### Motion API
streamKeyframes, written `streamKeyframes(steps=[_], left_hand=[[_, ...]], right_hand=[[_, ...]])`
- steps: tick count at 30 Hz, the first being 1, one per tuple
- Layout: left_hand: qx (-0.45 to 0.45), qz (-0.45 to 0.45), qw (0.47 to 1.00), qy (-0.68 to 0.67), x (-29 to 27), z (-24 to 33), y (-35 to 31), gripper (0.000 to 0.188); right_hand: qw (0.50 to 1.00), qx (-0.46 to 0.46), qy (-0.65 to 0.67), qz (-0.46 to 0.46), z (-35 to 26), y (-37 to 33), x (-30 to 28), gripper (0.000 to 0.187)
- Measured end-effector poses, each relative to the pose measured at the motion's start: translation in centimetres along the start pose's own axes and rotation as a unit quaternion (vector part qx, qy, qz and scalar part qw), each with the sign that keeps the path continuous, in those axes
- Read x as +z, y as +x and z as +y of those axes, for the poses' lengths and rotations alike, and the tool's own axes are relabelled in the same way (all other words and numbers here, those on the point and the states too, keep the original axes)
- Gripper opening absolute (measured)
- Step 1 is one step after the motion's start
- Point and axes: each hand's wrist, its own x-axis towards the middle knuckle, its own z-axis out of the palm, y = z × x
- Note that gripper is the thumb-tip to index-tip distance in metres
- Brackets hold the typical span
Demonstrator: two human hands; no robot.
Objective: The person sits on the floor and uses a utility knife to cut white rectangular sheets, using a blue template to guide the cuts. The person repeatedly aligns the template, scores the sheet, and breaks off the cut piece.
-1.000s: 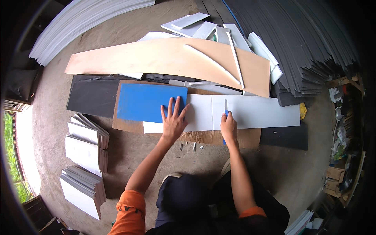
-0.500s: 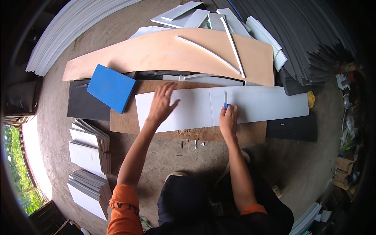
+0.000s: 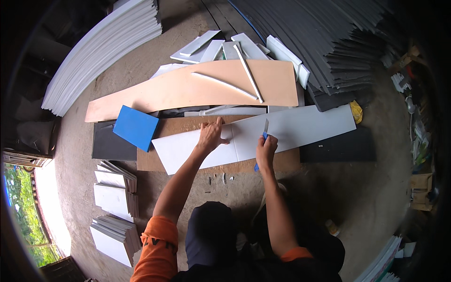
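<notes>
A long white foam-like sheet (image 3: 300,124) lies slantwise over a brown board (image 3: 162,126), its left end nearer me. A thin line crosses it between my hands. My left hand (image 3: 210,136) rests on the sheet left of that line. Its thumb and fingers are spread, with the fingertips at the far edge. My right hand (image 3: 266,152) is closed round a blue utility knife (image 3: 265,135) right of the line. The blade points up and away from me, and the handle's end shows below the fist.
A blue block (image 3: 136,127) sits at the board's left. Beyond lies a tan curved panel (image 3: 188,91) with two narrow white strips. Stacked white pieces (image 3: 112,239) stand at left on the floor. Dark sheets (image 3: 300,42) fill the far right, and white sheets (image 3: 103,51) the far left.
The white sheet has turned, its left end swinging toward me past the board's near edge. My left hand has come down to its far edge. The knife stays in my right hand. The view has shifted.
</notes>
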Motion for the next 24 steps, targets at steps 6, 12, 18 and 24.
streamKeyframes(steps=[6, 12, 18, 24], left_hand=[[0.11, 0.112, 0.986, -0.046, -2.1, 3.9, -5.4, 0.063], [0.137, 0.103, 0.985, -0.029, -5.2, 7.1, -9.5, 0.061], [0.119, 0.217, 0.967, 0.065, -11.0, 5.5, -14.3, 0.043], [0.155, 0.293, 0.941, 0.072, -14.9, 6.5, -17.4, 0.03]], right_hand=[[0.992, 0.022, 0.106, 0.061, -1.8, -1.3, -4.5, 0.028], [0.984, 0.034, 0.153, 0.088, -2.3, -4.0, -7.7, 0.029], [0.979, 0.021, 0.176, 0.101, -3.2, -5.8, -6.5, 0.029], [0.967, -0.001, 0.235, 0.102, -6.3, -8.2, -8.0, 0.034]])
